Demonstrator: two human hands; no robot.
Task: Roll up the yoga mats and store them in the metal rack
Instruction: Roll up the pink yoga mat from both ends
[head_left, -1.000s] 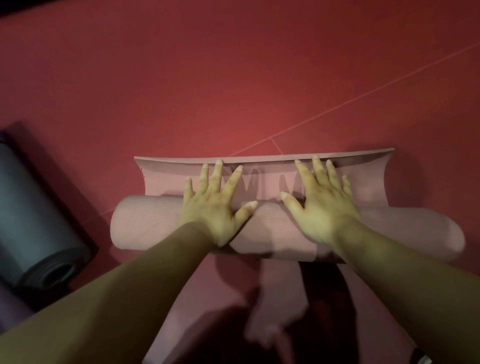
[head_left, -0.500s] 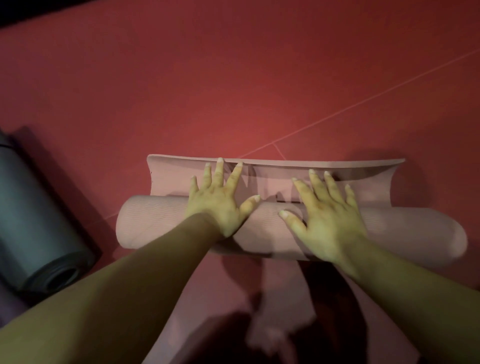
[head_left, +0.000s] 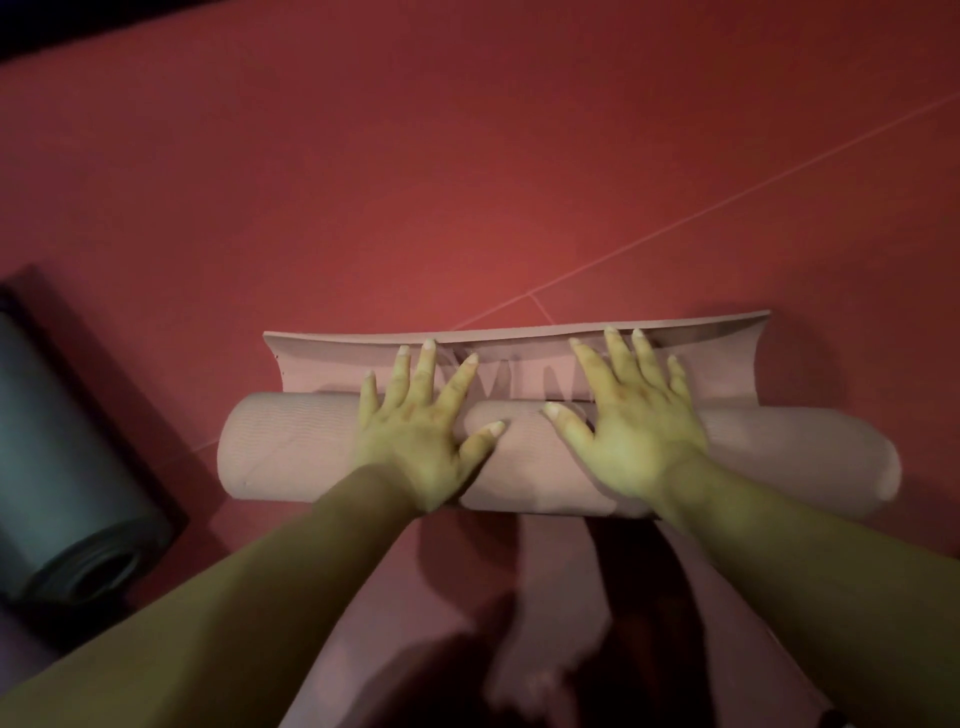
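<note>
The left hand (head_left: 415, 431) lies flat on the pink mat (head_left: 291, 447), fingers straight and spread, gripping nothing. The right hand (head_left: 634, 431) lies the same way just beside it, fingertips reaching onto the loose flap (head_left: 332, 366). The mat is rolled almost to its end and lies crosswise. The short flap lies beyond the roll, its far edge slightly lifted. Past that edge the red floor (head_left: 467, 182) is open, crossed by a thin seam (head_left: 727, 200). A grey mat (head_left: 57, 467), rolled, lies apart to the left.
</note>
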